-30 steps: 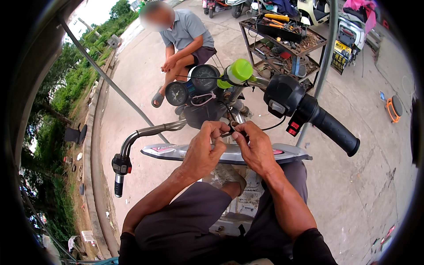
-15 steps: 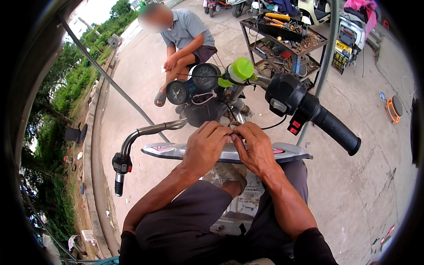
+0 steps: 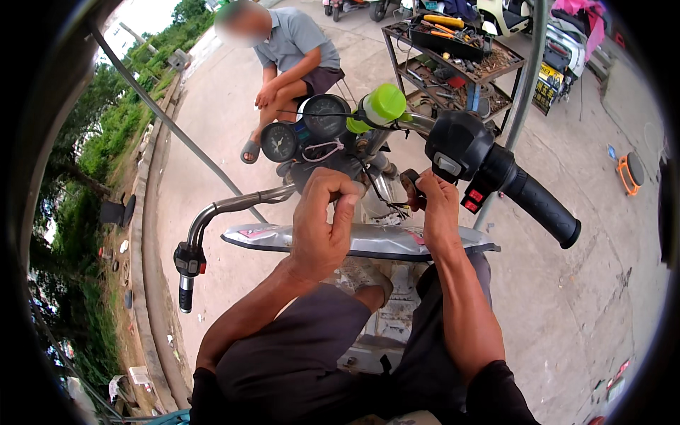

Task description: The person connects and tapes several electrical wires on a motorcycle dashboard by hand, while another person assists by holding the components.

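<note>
My right hand [image 3: 440,205] pinches a small black roll of tape [image 3: 409,187] just left of the right handlebar controls. To its left, my left hand [image 3: 322,219] is closed, fingers curled and thumb near the index finger. Whatever it holds, if anything, is hidden. Between the hands, thin black wires [image 3: 397,207] with loose ends hang above a silver fairing panel [image 3: 389,241]. The panel lies crosswise under both wrists. Ahead are two round gauges [image 3: 326,117] and a green-capped bottle [image 3: 383,104] strapped to the handlebar.
The right grip [image 3: 542,205] and left grip [image 3: 186,290] flank me. A seated person [image 3: 297,57] is ahead left. A rusty tool cart [image 3: 506,65] stands ahead right, with parked scooters [image 3: 563,53] behind. Metal poles [image 3: 166,120] rise on both sides.
My hands were together over the wires and have moved apart. The right went right and now shows the black roll; the left curled more and turned. The wires between them came into view.
</note>
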`<move>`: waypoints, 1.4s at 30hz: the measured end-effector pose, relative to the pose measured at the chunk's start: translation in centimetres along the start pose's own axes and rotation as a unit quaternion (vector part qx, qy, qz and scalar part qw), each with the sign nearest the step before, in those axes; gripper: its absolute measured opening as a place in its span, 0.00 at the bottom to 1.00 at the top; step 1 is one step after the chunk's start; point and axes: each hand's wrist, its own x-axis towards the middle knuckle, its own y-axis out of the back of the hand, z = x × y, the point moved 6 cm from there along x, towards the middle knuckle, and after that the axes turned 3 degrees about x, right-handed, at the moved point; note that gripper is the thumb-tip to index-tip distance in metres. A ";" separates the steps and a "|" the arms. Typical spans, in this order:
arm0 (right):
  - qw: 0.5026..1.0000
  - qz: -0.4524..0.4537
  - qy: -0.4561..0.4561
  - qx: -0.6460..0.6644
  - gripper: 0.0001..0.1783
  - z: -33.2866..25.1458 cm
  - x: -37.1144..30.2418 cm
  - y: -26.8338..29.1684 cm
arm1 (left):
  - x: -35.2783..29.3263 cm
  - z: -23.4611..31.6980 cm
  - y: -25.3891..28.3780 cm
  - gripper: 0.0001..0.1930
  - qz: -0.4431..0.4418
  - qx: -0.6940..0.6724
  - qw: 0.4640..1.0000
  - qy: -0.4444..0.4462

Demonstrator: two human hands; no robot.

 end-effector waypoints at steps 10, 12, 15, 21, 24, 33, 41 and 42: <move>0.854 -0.003 0.157 -0.495 0.18 -1.6 -0.7 0.0 | -4.7 -8.2 -1.6 0.05 -0.048 -0.148 0.921 0.358; 0.842 -0.059 0.149 -0.515 0.20 -0.8 -1.1 -0.3 | -5.6 -9.3 -1.9 0.05 -0.064 -0.149 0.917 0.363; 0.816 -0.131 0.126 -0.549 0.23 0.6 -0.8 -0.6 | -5.9 -9.8 -2.7 0.05 -0.084 -0.156 0.910 0.375; 0.830 -0.175 0.088 -0.523 0.19 2.0 0.2 -0.6 | -6.3 -10.5 -3.3 0.08 -0.089 -0.177 0.896 0.398; 0.925 -0.222 -0.007 -0.308 0.16 2.1 0.3 -1.3 | -6.9 -10.6 -3.4 0.11 -0.083 -0.224 0.879 0.412; 0.958 -0.186 -0.168 -0.138 0.12 2.1 -0.7 -2.0 | -7.1 -10.0 -3.8 0.14 -0.059 -0.281 0.873 0.395; 0.957 -0.194 -0.168 -0.134 0.12 1.8 -0.5 -2.2 | -6.9 -10.7 -3.8 0.13 -0.072 -0.201 0.890 0.402; 0.957 -0.194 -0.168 -0.134 0.12 1.8 -0.5 -2.2 | -6.9 -10.9 -3.5 0.12 -0.073 -0.157 0.905 0.389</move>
